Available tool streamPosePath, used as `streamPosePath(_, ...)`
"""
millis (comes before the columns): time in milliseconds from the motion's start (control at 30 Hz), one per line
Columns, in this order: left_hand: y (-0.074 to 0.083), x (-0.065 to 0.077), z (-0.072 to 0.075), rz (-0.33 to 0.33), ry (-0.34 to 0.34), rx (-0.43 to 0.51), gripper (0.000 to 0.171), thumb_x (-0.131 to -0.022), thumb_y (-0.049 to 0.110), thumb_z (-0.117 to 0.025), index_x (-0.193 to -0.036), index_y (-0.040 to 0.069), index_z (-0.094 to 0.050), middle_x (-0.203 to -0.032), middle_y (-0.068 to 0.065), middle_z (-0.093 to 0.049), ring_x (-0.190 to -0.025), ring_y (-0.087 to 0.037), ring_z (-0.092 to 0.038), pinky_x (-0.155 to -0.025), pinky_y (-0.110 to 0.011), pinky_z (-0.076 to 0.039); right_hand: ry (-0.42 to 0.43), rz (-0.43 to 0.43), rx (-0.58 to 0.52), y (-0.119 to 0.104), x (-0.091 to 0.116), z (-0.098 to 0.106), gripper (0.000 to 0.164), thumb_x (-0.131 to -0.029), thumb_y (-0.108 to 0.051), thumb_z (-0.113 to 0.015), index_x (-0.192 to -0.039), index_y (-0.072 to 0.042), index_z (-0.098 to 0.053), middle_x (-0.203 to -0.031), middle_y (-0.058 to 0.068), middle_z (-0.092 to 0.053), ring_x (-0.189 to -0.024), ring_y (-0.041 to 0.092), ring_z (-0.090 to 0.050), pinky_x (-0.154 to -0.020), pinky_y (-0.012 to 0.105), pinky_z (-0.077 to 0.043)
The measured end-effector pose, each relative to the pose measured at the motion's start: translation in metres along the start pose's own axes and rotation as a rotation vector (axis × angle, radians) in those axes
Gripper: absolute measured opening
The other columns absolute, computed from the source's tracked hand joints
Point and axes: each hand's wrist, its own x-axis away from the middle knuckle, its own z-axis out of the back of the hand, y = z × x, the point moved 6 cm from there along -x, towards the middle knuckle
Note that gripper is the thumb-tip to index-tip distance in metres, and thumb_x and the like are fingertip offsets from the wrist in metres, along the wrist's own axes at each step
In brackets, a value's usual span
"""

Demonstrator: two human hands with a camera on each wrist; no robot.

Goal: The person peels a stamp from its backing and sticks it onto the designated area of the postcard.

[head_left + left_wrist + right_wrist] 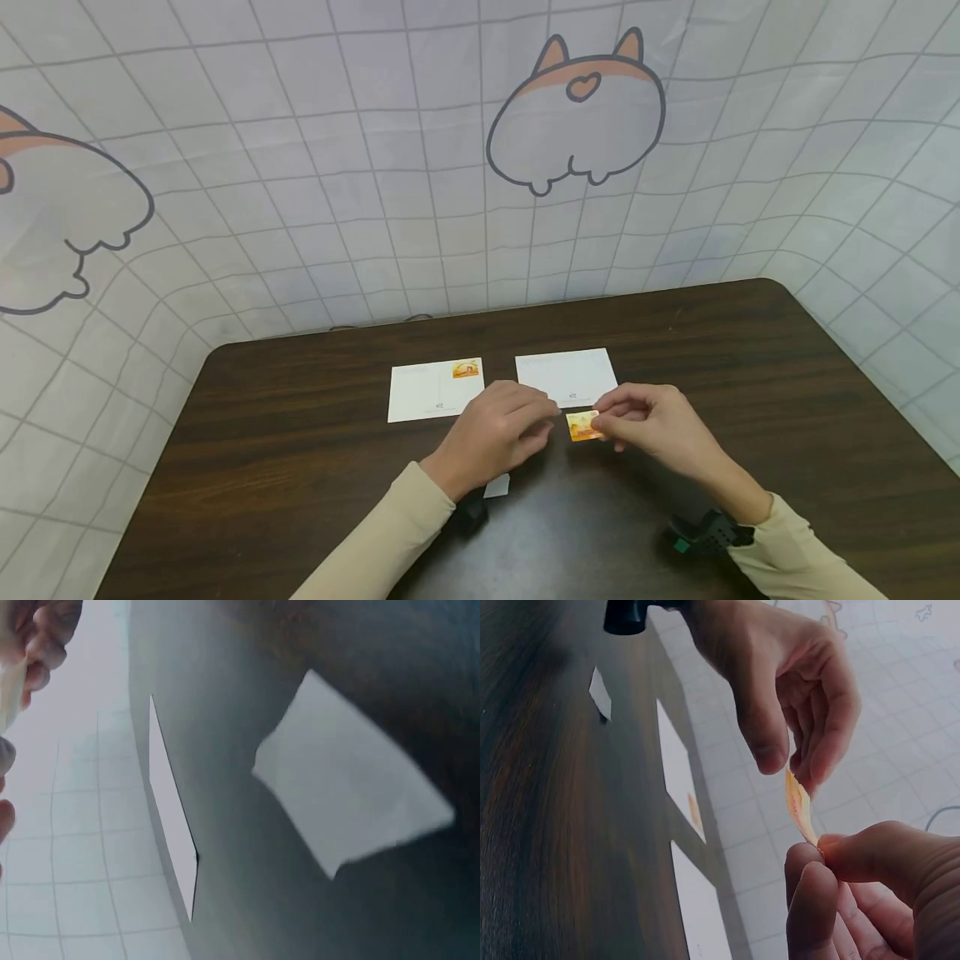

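An orange and yellow postage stamp (581, 426) is pinched by one edge between the thumb and fingertips of my right hand (660, 425). In the right wrist view the stamp (798, 804) is slightly curved and raised off the table. My left hand (498, 429) hovers just left of it, fingers bent loosely, thumb and fingertips close to the stamp's free edge. Behind the hands lies a blank-looking white postcard (566, 377). To its left is another postcard (420, 392), with a similar stamp (465, 368) at its upper right corner.
A small whitish scrap of paper (497, 486) lies on the dark wooden table (262, 467) beneath the left wrist. A white grid-patterned curtain (337, 183) with cartoon drawings hangs along the table's back and sides.
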Motion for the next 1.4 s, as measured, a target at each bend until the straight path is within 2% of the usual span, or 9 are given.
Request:
streamPosePath(233,0.011,-0.002,0.001,-0.082,0.062,0.013,0.019,-0.086,0.005,-0.077,-0.104,0.011,-0.077,-0.104,0.002,-0.079,-0.107,-0.012,-0.075,-0.098,-0.025,-0.058,-0.03,-0.009,-0.026,-0.003,-0.001,-0.005,0.03,-0.091,-0.02,-0.08,-0.108,0.003,-0.072,-0.092,0.014,-0.079,-0.066,0.014,-0.071,-0.069,0.03,-0.062)
streamPosePath(567,0.018,0.0,-0.002,-0.116,0.027,0.042,0.014,-0.086,0.011,-0.084,-0.099,0.014,-0.08,-0.101,0.006,-0.079,-0.099,-0.008,-0.074,-0.094,-0.022,-0.058,-0.046,-0.02,-0.054,-0.004,-0.002,-0.009,0.031,-0.091,-0.018,-0.079,-0.109,0.005,-0.072,-0.093,0.016,-0.079,-0.065,0.013,-0.071,-0.07,0.029,-0.062)
streamPosePath(733,0.018,0.001,-0.003,-0.087,0.019,0.033,0.015,-0.086,0.013,-0.084,-0.1,0.016,-0.079,-0.102,0.007,-0.08,-0.098,-0.006,-0.074,-0.092,-0.021,-0.058,-0.049,-0.004,-0.04,-0.004,-0.002,-0.008,0.028,-0.094,-0.019,-0.077,-0.11,0.003,-0.073,-0.09,0.014,-0.078,-0.068,0.013,-0.072,-0.07,0.033,-0.063)
streamPosePath(867,0.017,0.002,-0.003,-0.045,0.043,0.05,0.013,-0.086,0.01,-0.082,-0.098,0.015,-0.078,-0.098,0.007,-0.08,-0.092,-0.004,-0.074,-0.087,-0.02,-0.058,-0.04,0.042,-0.019,-0.006,-0.002,-0.006,0.024,-0.097,-0.021,-0.073,-0.108,0.0,-0.075,-0.086,0.012,-0.077,-0.071,0.014,-0.073,-0.071,0.035,-0.064)
streamPosePath(1000,0.015,0.002,-0.002,0.009,0.089,0.104,0.014,-0.085,0.006,-0.081,-0.097,0.013,-0.077,-0.092,0.006,-0.08,-0.084,-0.004,-0.073,-0.082,-0.019,-0.057,-0.018,0.096,-0.014,-0.01,0.0,-0.004,0.022,-0.1,-0.017,-0.07,-0.11,0.001,-0.075,-0.09,0.012,-0.078,-0.076,0.014,-0.075,-0.073,0.032,-0.064)
streamPosePath(1100,0.016,0.003,-0.004,0.08,0.115,0.181,0.015,-0.085,0.004,-0.081,-0.096,0.013,-0.078,-0.09,0.006,-0.08,-0.08,-0.005,-0.072,-0.078,-0.017,-0.057,-0.013,0.143,-0.022,-0.012,0.004,-0.001,0.021,-0.1,-0.013,-0.068,-0.114,0.001,-0.074,-0.1,0.017,-0.079,-0.084,0.015,-0.077,-0.077,0.031,-0.064)
streamPosePath(1167,0.016,0.005,-0.005,0.155,0.113,0.261,0.014,-0.087,0.004,-0.08,-0.097,0.013,-0.078,-0.09,0.005,-0.08,-0.081,-0.005,-0.073,-0.078,-0.016,-0.058,-0.024,0.18,-0.019,-0.013,0.007,0.0,0.022,-0.1,-0.012,-0.068,-0.117,0.0,-0.074,-0.108,0.018,-0.079,-0.091,0.012,-0.078,-0.081,0.028,-0.064)
streamPosePath(1267,0.014,0.007,-0.008,0.296,0.103,0.396,0.012,-0.089,0.005,-0.077,-0.098,0.013,-0.078,-0.091,0.002,-0.08,-0.082,-0.005,-0.074,-0.076,-0.016,-0.059,-0.058,0.229,-0.005,-0.014,0.011,0.0,0.021,-0.1,-0.012,-0.068,-0.119,-0.005,-0.074,-0.114,0.012,-0.078,-0.098,0.008,-0.077,-0.084,0.026,-0.062)
streamPosePath(1400,0.015,0.011,-0.013,0.469,0.102,0.549,0.009,-0.093,0.007,-0.075,-0.098,0.013,-0.078,-0.09,0.0,-0.08,-0.08,-0.004,-0.073,-0.075,-0.022,-0.062,-0.084,0.264,-0.002,-0.015,0.015,-0.001,0.016,-0.098,-0.01,-0.07,-0.113,-0.01,-0.075,-0.108,-0.004,-0.077,-0.094,0.006,-0.074,-0.079,0.025,-0.061)
